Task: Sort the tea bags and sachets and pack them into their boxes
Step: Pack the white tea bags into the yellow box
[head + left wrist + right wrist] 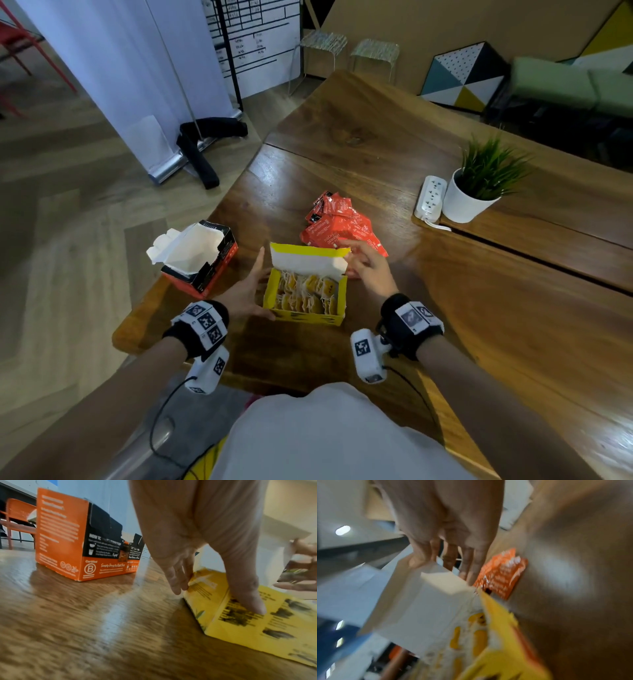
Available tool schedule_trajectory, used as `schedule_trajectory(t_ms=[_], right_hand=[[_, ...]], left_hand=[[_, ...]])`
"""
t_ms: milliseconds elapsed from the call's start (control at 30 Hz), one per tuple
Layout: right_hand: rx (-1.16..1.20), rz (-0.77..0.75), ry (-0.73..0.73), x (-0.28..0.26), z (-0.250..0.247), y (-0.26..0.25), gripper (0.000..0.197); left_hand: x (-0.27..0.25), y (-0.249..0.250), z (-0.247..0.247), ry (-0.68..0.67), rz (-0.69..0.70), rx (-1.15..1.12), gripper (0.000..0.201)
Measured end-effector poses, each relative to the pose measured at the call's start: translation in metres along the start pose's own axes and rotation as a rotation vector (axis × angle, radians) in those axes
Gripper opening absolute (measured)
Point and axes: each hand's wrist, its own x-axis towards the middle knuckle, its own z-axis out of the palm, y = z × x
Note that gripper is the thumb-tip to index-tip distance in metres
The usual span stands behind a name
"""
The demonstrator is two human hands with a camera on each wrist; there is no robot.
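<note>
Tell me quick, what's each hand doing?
Left hand: open, straight fingers against the yellow box.
Right hand: open, fingers at the box's raised lid, holding nothing.

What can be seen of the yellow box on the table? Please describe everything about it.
The yellow box looks like thin cardboard, yellow outside with dark print, white inside. It rests flat on the wooden table, its hinged lid standing open at the far side. Rows of tea bags with yellow tags and white strings fill it. The left hand touches its left wall with straight fingers; the right hand is at the lid's right end.
</note>
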Motion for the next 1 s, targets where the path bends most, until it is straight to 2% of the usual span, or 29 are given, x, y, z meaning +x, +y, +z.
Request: schedule_trajectory(t_ms=[100,167,200,233,267,333,400,533,633,733,800,900,1000], right_hand=[[-0.408,-0.274,-0.224,-0.013,-0.016,-0.001,0.041],[-0.677,-0.502,-0.305,-0.024,-0.026,0.005,0.045],[-0.780,-0.565,-0.368,-0.029,-0.032,0.009,0.045],[-0.876,-0.556,-0.451,-0.033,-0.036,0.014,0.046],[-0.968,-0.485,-0.546,-0.036,-0.038,0.017,0.051],[-1.126,-0.354,-0.663,-0.041,-0.036,0.020,0.069],[-1.214,-0.359,-0.658,-0.043,-0.027,0.017,0.074],[-1.321,-0.410,-0.630,-0.035,-0.008,0.017,0.055],[-1.256,-0.416,-0.598,-0.033,-0.010,0.018,0.048],[-1.134,-0.428,-0.499,-0.033,-0.015,0.016,0.044],[-1.145,-0.441,-0.491,-0.034,-0.015,0.016,0.042],[-1.184,-0.477,-0.508,-0.040,-0.013,0.021,0.040],[-1.185,-0.572,-0.456,-0.043,-0.013,0.025,0.038]], left_hand=[[0.001,0.001,0.004,-0.013,0.065,-0.009,0.135],[0.001,0.001,0.005,-0.031,0.104,-0.027,0.125],[0.000,-0.001,0.006,-0.040,0.114,-0.021,0.120],[0.001,-0.004,0.007,-0.042,0.128,-0.001,0.116],[0.001,-0.007,0.008,-0.040,0.136,0.038,0.112],[0.002,-0.008,0.011,-0.032,0.132,0.111,0.103],[0.004,-0.007,0.013,-0.020,0.114,0.125,0.098],[0.006,-0.004,0.014,-0.018,0.108,0.144,0.097],[0.007,-0.005,0.014,-0.025,0.111,0.114,0.100],[0.008,-0.005,0.013,-0.035,0.113,0.068,0.114],[0.009,-0.005,0.012,-0.039,0.100,0.082,0.119],[0.012,-0.005,0.013,-0.025,0.092,0.145,0.120],[0.013,-0.006,0.013,-0.040,0.091,0.208,0.112]])
